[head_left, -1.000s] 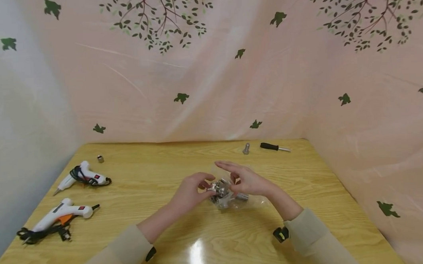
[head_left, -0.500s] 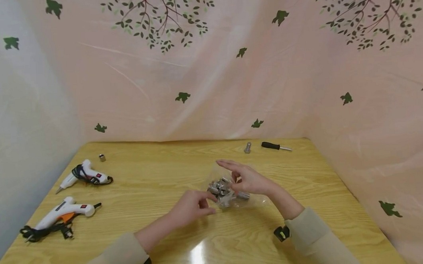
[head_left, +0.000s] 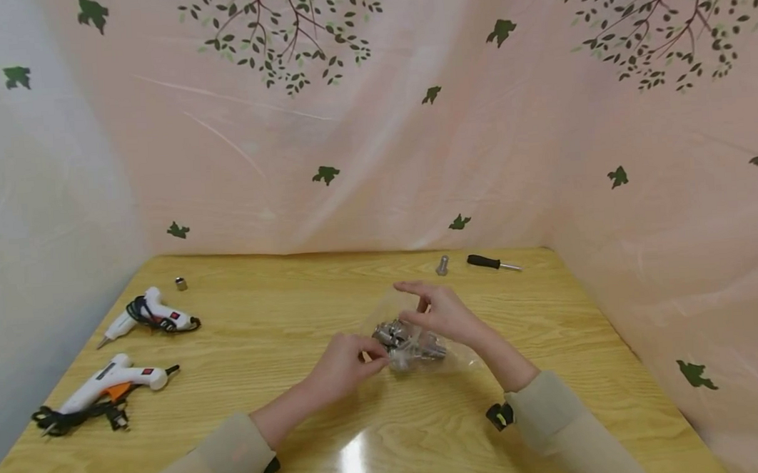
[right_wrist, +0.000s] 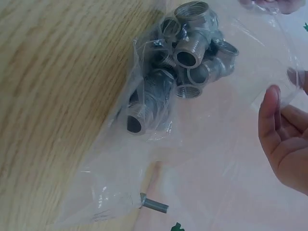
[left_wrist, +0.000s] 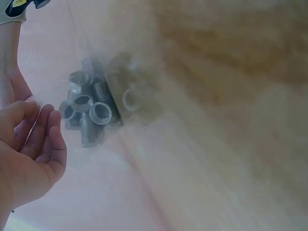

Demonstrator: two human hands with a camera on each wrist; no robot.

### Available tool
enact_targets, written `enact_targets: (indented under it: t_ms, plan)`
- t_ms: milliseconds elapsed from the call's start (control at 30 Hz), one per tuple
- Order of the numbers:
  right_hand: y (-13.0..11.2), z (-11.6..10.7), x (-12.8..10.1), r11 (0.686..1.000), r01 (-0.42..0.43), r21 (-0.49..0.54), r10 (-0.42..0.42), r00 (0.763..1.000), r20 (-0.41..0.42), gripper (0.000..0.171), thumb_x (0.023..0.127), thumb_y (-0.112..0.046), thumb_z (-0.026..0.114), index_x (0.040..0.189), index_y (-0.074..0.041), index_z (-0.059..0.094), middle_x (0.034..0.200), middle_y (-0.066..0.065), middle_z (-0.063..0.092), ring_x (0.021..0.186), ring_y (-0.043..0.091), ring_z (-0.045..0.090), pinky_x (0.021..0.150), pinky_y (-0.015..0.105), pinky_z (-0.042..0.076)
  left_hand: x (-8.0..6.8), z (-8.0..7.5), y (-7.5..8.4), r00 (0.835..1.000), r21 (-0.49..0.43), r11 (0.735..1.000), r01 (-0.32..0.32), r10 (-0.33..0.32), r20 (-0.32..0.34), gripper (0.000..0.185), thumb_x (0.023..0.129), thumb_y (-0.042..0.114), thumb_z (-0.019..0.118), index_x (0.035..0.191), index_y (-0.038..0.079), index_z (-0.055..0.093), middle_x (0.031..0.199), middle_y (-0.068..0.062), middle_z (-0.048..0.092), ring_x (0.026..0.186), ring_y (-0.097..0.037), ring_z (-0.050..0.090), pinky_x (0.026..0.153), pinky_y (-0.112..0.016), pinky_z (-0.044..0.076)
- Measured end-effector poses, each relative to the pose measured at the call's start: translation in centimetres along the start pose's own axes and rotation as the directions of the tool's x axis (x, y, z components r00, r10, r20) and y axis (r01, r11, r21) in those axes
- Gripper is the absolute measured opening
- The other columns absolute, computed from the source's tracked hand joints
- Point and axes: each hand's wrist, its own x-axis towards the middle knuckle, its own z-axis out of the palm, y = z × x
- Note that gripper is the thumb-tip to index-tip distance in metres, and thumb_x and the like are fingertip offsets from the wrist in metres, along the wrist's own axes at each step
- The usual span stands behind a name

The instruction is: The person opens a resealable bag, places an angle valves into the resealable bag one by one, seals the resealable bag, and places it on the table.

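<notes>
1. Since half a second ago, our left hand [head_left: 342, 368] has moved back up from the counter [head_left: 280, 320] to the bag's near-left edge, just left of centre frame in the head view; the right hand has barely shifted.

2. Our left fingers [head_left: 374, 354] are curled, with the tips at the clear plastic bag [right_wrist: 159, 159]. We judge them to be pinching the film, though the head view is too small to be sure, and the left wrist view shows only loosely bent fingers beside the fittings.

3. Our right hand [head_left: 444, 313] sits at the far side of the bag with its fingers [head_left: 410, 288] stretched out and relaxed. In the right wrist view, film lies against the fingertips; we cannot tell if it is truly gripped.

4. Between the hands, at the middle of the counter, lies the bag with its cluster of grey threaded metal fittings [right_wrist: 192, 53] bunched inside.

5. We judge the step in hand to be opening or steadying the bag to reach a fitting. Next we would need a firm hold on the film with one hand while the other enters the mouth.

6. Further out: a lone fitting [head_left: 442, 264] and a black-handled screwdriver [head_left: 492, 263] at upper right of the counter, two white glue guns [head_left: 106, 383] at the left edge, and a small socket [head_left: 180, 283] at the far left corner.
</notes>
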Motion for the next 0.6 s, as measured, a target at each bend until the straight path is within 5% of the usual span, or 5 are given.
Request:
enact_targets:
  t_ms: [133,267,400,600]
  plan:
    - [-0.4,0.2,1.0,0.995,-0.079,-0.053,0.072,0.989,-0.131,0.039,0.088,-0.022,0.068,0.124,-0.009,0.062,0.070,0.002,0.063,0.050,0.012,0.051,0.043,0.026,0.041,0.1,-0.4,0.2,0.999,0.042,0.998,-0.041,0.042,-0.015,0.005,0.083,0.007,0.070,0.082,0.006,0.075,0.080,-0.001,0.072,0.068,-0.008,0.064,0.060,-0.017,0.051]
    - [-0.7,0.2,1.8,0.992,-0.119,-0.050,0.105,0.971,-0.214,0.029,0.087,-0.018,0.069,0.114,-0.009,0.066,0.088,0.007,0.068,0.056,0.012,0.052,0.046,0.027,0.042,0.4,-0.6,0.2,0.996,0.092,0.992,-0.087,0.088,-0.001,0.004,0.083,0.007,0.071,0.082,0.006,0.075,0.082,-0.002,0.072,0.072,-0.009,0.064,0.065,-0.022,0.054]
    - [-0.9,0.2,2.9,0.987,-0.108,-0.119,0.077,0.969,-0.236,0.026,0.085,-0.015,0.070,0.110,-0.009,0.066,0.104,0.010,0.067,0.061,0.012,0.053,0.050,0.027,0.044,0.6,-0.8,0.5,0.993,0.143,0.983,-0.115,0.113,0.025,0.004,0.083,0.008,0.071,0.083,0.007,0.075,0.084,-0.001,0.072,0.075,-0.012,0.065,0.067,-0.021,0.054]
    - [-0.2,0.5,4.1,0.982,-0.083,-0.169,0.043,0.974,-0.224,0.012,0.087,-0.013,0.068,0.099,-0.010,0.070,0.094,0.005,0.067,0.070,0.015,0.057,0.060,0.029,0.049,0.6,-0.8,0.7,0.989,0.171,0.974,-0.150,0.147,0.031,0.004,0.083,0.010,0.071,0.083,0.008,0.075,0.082,-0.001,0.072,0.077,-0.012,0.066,0.070,-0.021,0.053]
